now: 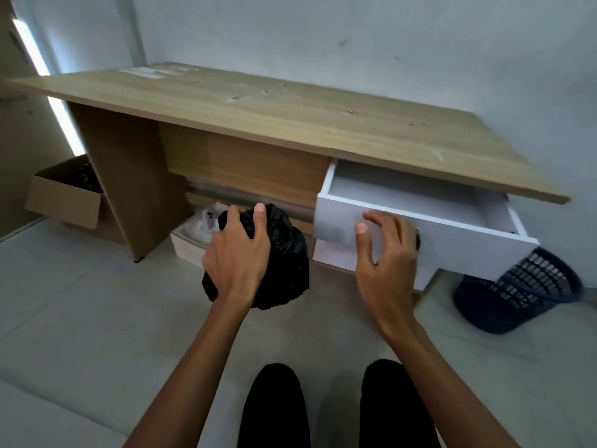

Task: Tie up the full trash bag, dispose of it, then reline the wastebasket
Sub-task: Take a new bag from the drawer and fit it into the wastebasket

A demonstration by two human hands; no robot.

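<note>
My left hand [237, 253] grips a crumpled black trash bag [281, 273] from above and holds it off the floor in front of the desk. My right hand [386, 253] is at the front of the pulled-out white drawer [468, 240]. Its thumb and forefinger are spread, and its other fingers curl round a dark knob [418, 242] that peeks out behind the hand. The inside of the drawer looks empty. A dark blue mesh wastebasket [517, 289] stands tilted on the floor at the right, partly under the drawer, with no liner showing.
The wooden desk [258, 111] stands against a pale wall. A second white drawer front [332, 253] sits below the open one. An open cardboard box [64, 202] is at the left, and a white box with pale things in it [200, 234] lies under the desk. My knees [274, 405] are at the bottom.
</note>
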